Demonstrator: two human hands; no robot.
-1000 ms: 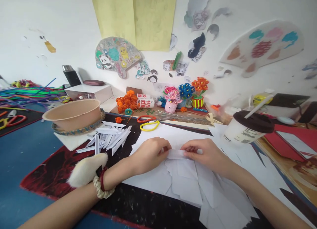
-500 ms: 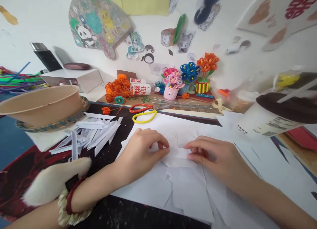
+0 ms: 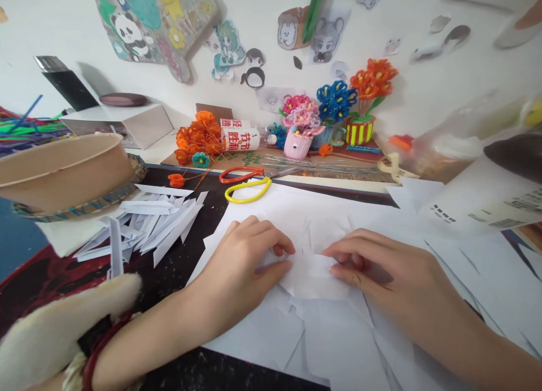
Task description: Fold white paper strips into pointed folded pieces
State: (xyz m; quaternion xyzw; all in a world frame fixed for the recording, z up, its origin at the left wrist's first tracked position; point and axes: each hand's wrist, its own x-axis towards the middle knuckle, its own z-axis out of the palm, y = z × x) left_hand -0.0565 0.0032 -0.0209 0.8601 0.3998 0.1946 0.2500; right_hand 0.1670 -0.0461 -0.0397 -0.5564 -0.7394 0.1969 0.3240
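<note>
A small piece of white paper (image 3: 315, 278) spans the gap between my hands, above larger white sheets (image 3: 326, 334). My left hand (image 3: 243, 267) pinches its left side between thumb and fingers. On the other side, the thumb and fingertips of my right hand (image 3: 393, 278) close on its right edge. Cut scraps and sheets lie overlapped beneath both wrists. Just beyond my left hand rests a pair of scissors (image 3: 248, 191) with one red and one yellow handle loop. Folded white paper strips (image 3: 163, 222) lie piled to the left.
A brown paper bowl (image 3: 63, 168) stands at the left edge. Behind are orange craft flowers (image 3: 201, 134), a pink pot (image 3: 297, 145), a striped pot (image 3: 359, 131) and thin wires (image 3: 322, 162). A lidded cup (image 3: 486, 193) stands at right. A fluffy white object (image 3: 71, 317) sits by my left forearm.
The view has shifted slightly, with the cup sliding further right. Both hands keep their pinch on the small paper, which now shows more of its flat face.
</note>
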